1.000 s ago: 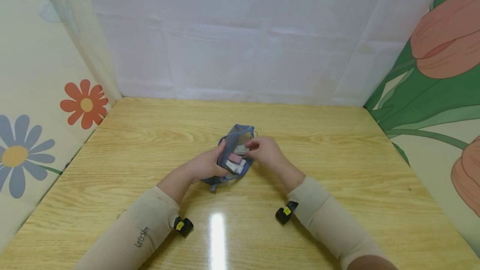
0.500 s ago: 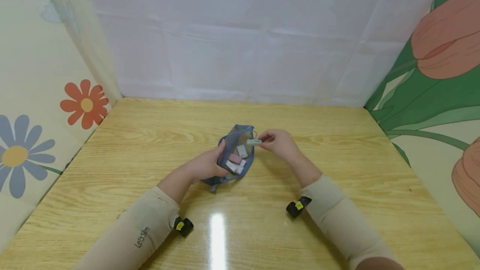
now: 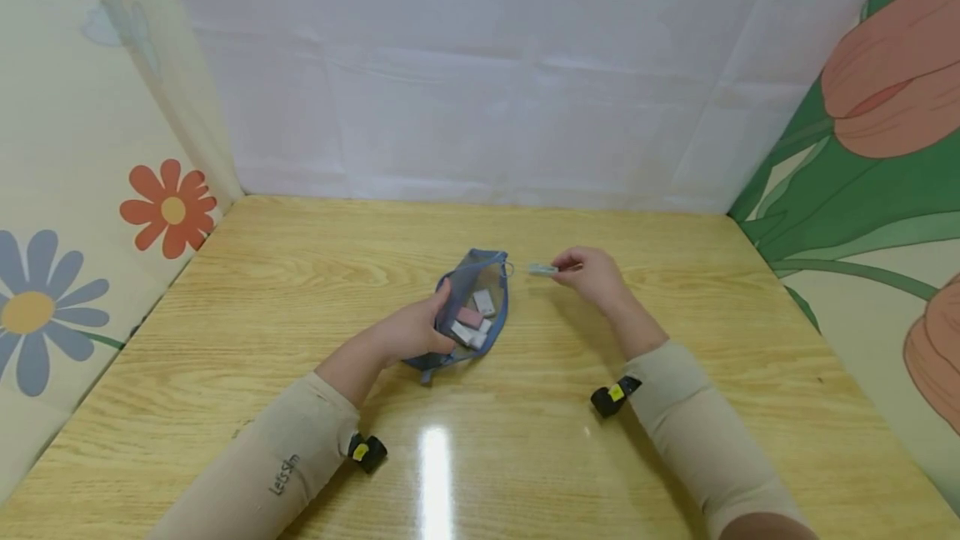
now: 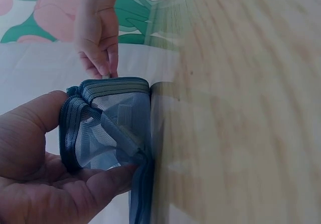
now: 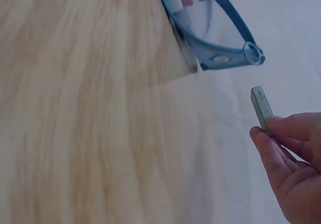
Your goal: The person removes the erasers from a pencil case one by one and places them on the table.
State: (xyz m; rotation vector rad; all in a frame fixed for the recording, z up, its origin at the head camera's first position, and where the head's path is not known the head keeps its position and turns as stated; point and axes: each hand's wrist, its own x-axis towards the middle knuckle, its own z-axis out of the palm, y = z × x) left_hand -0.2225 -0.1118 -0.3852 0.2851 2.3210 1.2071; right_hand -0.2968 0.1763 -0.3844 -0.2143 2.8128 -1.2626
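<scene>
A blue mesh zip pouch (image 3: 467, 280) lies with its mouth held open in the middle of the table. My left hand (image 3: 407, 330) grips its near-left side, thumb over the rim and fingers curled below. Inside the pouch sit several small blocks, among them a pink block (image 3: 470, 317) and a white block (image 3: 483, 302). To the right of the pouch, my right hand (image 3: 596, 280) pinches a small pale green rectangular block (image 5: 261, 108) between thumb and fingertips, raised above the table. A round ring (image 5: 254, 53) hangs at the pouch's far corner.
The wood-grain table (image 3: 315, 248) runs back to a white cloth backdrop (image 3: 480, 90). Flower-painted panels stand at the left (image 3: 75, 148) and right (image 3: 885, 215). A bright light reflection shows on the near tabletop.
My right hand has lifted the pale green block out of the pouch and carried it to the right and away. The left hand and pouch have stayed in place.
</scene>
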